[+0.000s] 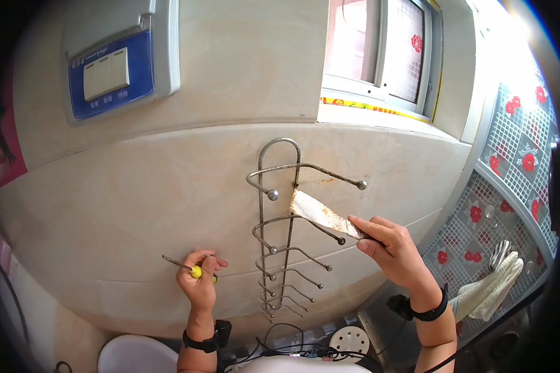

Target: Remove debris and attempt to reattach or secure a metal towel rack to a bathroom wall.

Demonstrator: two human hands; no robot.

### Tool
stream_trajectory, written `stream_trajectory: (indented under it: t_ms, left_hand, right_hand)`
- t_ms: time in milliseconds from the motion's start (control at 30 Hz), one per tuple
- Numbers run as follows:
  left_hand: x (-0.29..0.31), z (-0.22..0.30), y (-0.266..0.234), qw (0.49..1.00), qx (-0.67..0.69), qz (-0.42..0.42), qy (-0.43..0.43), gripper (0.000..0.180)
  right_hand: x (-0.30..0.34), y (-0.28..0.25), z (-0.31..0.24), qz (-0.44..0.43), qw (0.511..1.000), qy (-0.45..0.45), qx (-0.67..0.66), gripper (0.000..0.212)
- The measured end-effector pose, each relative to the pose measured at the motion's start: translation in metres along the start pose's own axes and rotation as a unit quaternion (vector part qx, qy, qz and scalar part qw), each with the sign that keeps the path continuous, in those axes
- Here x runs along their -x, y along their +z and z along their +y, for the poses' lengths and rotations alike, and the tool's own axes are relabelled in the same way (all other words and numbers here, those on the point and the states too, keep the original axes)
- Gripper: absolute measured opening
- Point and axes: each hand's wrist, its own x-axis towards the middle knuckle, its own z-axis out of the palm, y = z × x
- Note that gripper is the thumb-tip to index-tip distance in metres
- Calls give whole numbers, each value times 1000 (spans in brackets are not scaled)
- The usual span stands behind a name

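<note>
Right hand [389, 245] grips a scraper [322, 214], blade wedged behind the wall-mounted hook rack [286, 230]. Left hand [199, 276] is closed on a yellow-handled screwdriver [186, 268]. Rack looks not yet detached.

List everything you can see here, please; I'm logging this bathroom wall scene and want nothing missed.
wire hook rack: one, silver metal, mounted on the tiled wall, centre
scraper blade: one, rust-stained pale metal, against the rack, in the right hand
screwdriver: one, yellow handle, in the left hand
switch panel: one, white switches on blue, upper left wall
window: one, white frame, upper right
towel: one, whitish, lower right
left hand: black wristband, gripping the screwdriver
right hand: black wristband, holding the scraper blade
</note>
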Motion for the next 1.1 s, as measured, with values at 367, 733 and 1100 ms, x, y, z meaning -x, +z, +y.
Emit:
stream_trajectory:
  t_ms: [367, 733, 1100]
  left_hand:
    - [1, 1, 2, 1000, -9, 10, -11, 20]
    - [2, -1, 2, 1000, -3, 11, 2, 18]
    - [1, -4, 5, 1000, 9, 21, 10, 19]
  right_hand:
    - [-1, -3, -4, 1, 1000, 13, 19, 31]
    - [0, 1, -8, 9, 996, -10, 86, 32]
    - [-10, -17, -27, 33, 890, -128, 436, 41]
